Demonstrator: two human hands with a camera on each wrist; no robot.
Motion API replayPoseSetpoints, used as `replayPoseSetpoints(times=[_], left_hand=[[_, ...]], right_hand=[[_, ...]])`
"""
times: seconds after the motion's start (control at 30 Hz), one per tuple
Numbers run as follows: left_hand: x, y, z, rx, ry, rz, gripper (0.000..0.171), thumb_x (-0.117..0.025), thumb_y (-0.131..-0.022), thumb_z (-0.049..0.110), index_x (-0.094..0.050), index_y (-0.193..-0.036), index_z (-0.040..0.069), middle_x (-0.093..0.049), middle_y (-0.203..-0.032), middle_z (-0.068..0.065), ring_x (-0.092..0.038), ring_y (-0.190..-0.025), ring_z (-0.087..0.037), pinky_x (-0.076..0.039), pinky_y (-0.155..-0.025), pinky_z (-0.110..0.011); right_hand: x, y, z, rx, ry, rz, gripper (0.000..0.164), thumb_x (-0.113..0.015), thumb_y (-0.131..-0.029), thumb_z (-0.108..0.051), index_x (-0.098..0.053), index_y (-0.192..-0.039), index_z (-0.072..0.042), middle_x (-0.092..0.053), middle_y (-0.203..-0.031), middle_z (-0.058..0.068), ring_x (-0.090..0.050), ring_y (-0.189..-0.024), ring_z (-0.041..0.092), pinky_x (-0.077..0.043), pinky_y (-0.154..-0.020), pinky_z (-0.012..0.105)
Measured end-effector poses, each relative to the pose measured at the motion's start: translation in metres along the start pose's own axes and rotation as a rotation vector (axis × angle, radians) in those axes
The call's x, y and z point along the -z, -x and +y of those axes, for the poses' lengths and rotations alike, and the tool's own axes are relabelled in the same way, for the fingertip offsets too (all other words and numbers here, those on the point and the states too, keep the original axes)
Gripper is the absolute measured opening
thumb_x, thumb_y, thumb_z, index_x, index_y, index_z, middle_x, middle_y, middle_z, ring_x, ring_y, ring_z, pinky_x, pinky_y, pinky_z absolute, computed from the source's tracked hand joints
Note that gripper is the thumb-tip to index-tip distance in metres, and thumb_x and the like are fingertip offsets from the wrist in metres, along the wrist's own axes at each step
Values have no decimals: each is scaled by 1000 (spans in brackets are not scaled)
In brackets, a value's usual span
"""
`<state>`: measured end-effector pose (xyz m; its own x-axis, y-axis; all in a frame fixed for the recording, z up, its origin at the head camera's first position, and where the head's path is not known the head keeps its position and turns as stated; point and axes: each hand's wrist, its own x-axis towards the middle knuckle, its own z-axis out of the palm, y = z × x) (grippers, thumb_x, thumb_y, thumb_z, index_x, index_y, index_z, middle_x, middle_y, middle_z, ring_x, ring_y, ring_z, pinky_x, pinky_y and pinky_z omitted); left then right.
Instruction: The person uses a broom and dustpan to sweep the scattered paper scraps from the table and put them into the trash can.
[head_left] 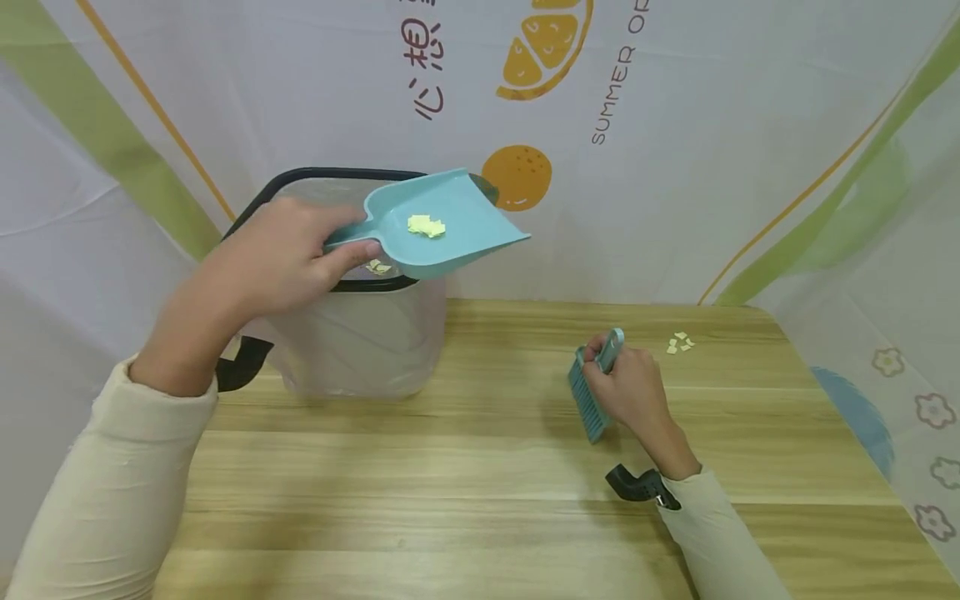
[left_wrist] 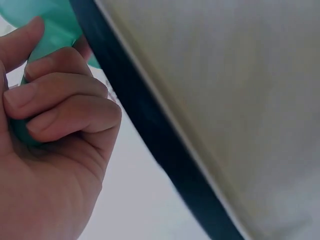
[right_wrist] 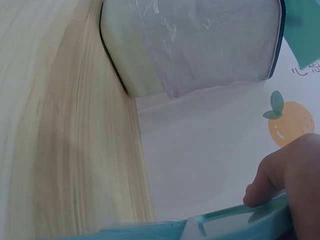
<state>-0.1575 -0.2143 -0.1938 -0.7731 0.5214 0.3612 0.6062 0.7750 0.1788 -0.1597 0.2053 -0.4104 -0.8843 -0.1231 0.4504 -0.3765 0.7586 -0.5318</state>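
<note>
My left hand (head_left: 281, 254) grips the handle of a light-blue dustpan (head_left: 457, 208), its fingers curled round it in the left wrist view. The pan is held over the bin (head_left: 360, 350), which has a dark rim and a clear liner. A small cluster of yellow paper scraps (head_left: 426, 226) lies in the pan. More scraps (head_left: 378, 267) show inside the bin below it. To the right, my right hand (head_left: 633, 383) holds a small blue hand brush (head_left: 588, 400) by its handle, bristles toward the left, over the wooden table.
A few pale yellow scraps (head_left: 680, 342) lie on the wooden table (head_left: 465, 500) beyond the right hand. A printed white curtain (head_left: 337, 75) with orange pictures hangs behind the table's back edge. The bin stands at the table's back left.
</note>
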Motion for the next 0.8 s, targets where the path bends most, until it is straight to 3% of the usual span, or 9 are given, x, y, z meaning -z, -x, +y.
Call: replayPoseSetpoints(times=[0.3, 0.53, 0.8], left_hand=[[6, 10, -23, 113, -4, -20, 25, -67, -111, 28, -73, -121, 5, -72, -92, -7, -57, -82, -28, -46, -78, -50], [10, 19, -40, 201, -23, -63, 36, -62, -113, 31, -69, -132, 2, -74, -106, -17, -62, -90, -36, -47, -86, -57], [13, 26, -55, 246, -45, -90, 36, -58, -113, 30, -67, -130, -2, -69, -91, -15, -62, -90, -39, -45, -86, -57]], right_hand=[[0, 0, 0, 1, -2, 3, 8, -63, -96, -7, -69, -92, -9, -73, -79, 7, -62, -64, 24, -49, -57, 40], [1, 0, -1, -17, -18, -11, 9, -62, -97, -7, -69, -93, -9, -72, -77, 6, -56, -60, 21, -41, -51, 36], [1, 1, 0, -26, -14, -7, 9, -62, -98, -8, -69, -93, -10, -71, -75, 5, -57, -61, 22, -42, -53, 36]])
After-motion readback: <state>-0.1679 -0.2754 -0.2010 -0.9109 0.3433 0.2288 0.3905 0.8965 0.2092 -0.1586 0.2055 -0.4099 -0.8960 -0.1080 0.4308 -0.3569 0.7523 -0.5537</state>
